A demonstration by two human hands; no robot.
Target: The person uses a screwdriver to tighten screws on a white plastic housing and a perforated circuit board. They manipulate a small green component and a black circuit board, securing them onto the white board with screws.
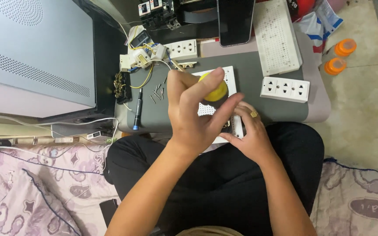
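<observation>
My left hand (195, 111) is closed around a screwdriver with a round yellow handle top (215, 89), held upright over a white perforated board (230, 76) on a grey mat (250, 70). My right hand (248, 135), with a ring on one finger, rests on the near right edge of the same board and steadies it. The screwdriver's tip is hidden behind my left hand.
On the mat lie a white triple socket strip (284, 89), a second socket strip (183, 49), a blue-tipped pen tool (137, 109), loose screws (157, 92) and wired parts (141, 57). A phone (235, 19), a long perforated board (278, 37), two orange caps (340, 57) and a grey case (31, 52) surround it.
</observation>
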